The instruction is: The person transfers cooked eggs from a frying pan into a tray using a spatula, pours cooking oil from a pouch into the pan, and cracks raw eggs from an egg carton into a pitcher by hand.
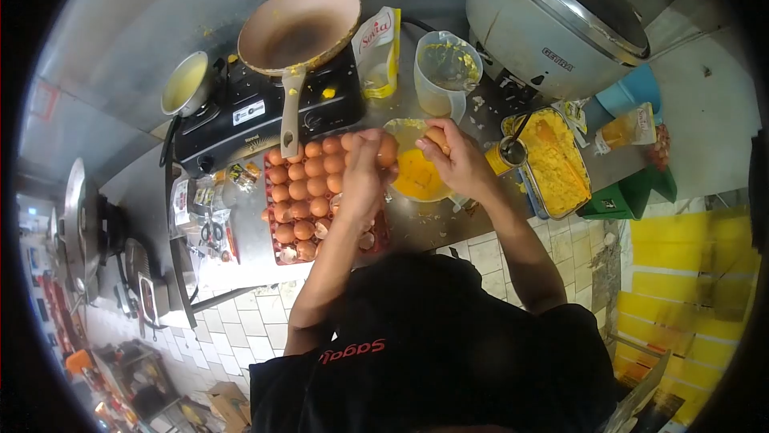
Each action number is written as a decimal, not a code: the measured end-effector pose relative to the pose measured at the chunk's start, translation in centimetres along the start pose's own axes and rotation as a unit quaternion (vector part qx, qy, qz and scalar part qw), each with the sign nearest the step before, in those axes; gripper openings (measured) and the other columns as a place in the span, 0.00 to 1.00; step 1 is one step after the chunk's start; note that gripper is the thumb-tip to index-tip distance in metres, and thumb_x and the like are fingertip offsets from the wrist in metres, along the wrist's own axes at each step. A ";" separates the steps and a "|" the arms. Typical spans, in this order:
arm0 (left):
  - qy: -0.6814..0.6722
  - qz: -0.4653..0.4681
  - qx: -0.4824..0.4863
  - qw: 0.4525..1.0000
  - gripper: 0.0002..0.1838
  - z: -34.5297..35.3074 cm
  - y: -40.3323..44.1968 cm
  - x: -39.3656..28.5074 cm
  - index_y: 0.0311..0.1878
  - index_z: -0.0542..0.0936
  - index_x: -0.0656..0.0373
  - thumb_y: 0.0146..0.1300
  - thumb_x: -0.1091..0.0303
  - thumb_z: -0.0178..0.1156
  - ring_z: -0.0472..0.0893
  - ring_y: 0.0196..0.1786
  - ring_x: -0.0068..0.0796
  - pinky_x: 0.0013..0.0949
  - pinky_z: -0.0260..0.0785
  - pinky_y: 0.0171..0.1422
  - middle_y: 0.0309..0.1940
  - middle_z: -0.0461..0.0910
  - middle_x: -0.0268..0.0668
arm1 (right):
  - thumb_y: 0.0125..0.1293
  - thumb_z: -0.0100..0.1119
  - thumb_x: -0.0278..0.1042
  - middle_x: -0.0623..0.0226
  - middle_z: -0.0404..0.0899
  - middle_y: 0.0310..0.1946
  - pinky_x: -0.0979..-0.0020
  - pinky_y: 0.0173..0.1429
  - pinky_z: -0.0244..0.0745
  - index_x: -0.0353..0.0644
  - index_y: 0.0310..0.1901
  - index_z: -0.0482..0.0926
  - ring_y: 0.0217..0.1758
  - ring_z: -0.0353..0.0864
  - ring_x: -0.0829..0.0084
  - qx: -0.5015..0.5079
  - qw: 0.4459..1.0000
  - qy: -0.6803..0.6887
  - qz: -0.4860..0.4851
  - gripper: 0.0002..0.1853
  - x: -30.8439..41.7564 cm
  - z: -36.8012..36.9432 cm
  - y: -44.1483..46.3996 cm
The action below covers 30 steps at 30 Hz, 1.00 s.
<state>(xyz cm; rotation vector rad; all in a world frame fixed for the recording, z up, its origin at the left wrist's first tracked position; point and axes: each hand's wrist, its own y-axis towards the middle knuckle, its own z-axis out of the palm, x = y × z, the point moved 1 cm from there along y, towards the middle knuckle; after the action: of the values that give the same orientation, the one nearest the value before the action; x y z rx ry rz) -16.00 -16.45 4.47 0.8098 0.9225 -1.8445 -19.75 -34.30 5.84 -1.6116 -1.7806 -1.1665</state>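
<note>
My left hand (364,169) is closed around a brown egg (388,149) just left of the bowl, above the right side of the egg tray. My right hand (458,162) is closed on a second brown egg (437,139) at the bowl's right rim; whether its shell is cracked I cannot tell. Between the hands sits a clear bowl (398,125) with yellow raw egg (420,177) in it. The red egg tray (271,242) holds rows of brown eggs (298,190), with broken shells (368,241) among the near ones.
A pan (300,24) rests on a black stove (240,84), beside a small pot (187,84). Behind the bowl stand a measuring jug (447,72) and a pouch (378,52). On the right are a rice cooker (553,16) and a tray of yellow food (553,165).
</note>
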 end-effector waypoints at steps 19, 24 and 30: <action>0.709 0.018 -0.152 0.688 0.21 -11.9 1.4 0.7 0.47 0.73 0.62 0.57 0.59 0.66 0.84 0.44 0.54 0.51 0.78 0.47 0.37 0.84 0.54 | 0.71 0.58 0.48 0.53 0.83 0.37 0.54 0.40 0.76 0.45 0.48 0.73 0.40 0.82 0.47 0.001 0.968 -0.249 -0.029 0.15 0.4 -0.8 0.9; 0.729 0.021 -0.133 0.671 0.13 -12.4 2.8 2.1 0.46 0.72 0.60 0.65 0.61 0.55 0.85 0.37 0.54 0.52 0.78 0.41 0.32 0.84 0.52 | 0.70 0.61 0.45 0.54 0.83 0.37 0.54 0.39 0.76 0.44 0.49 0.72 0.40 0.83 0.47 -0.029 0.968 -0.246 -0.049 0.16 -1.5 0.2 0.2; 0.726 0.079 -0.127 0.671 0.10 -13.3 2.5 2.7 0.45 0.72 0.56 0.67 0.61 0.52 0.84 0.31 0.55 0.56 0.76 0.35 0.26 0.83 0.51 | 0.70 0.61 0.45 0.54 0.83 0.35 0.54 0.37 0.76 0.42 0.46 0.71 0.38 0.83 0.46 0.015 0.970 -0.244 -0.020 0.15 -1.9 0.0 -0.1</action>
<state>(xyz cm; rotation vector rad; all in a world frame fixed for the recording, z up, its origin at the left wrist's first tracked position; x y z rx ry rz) -12.70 -7.16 -5.22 2.1306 1.8698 -0.5218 -19.45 -35.34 4.25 -1.9756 -2.1194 -0.7953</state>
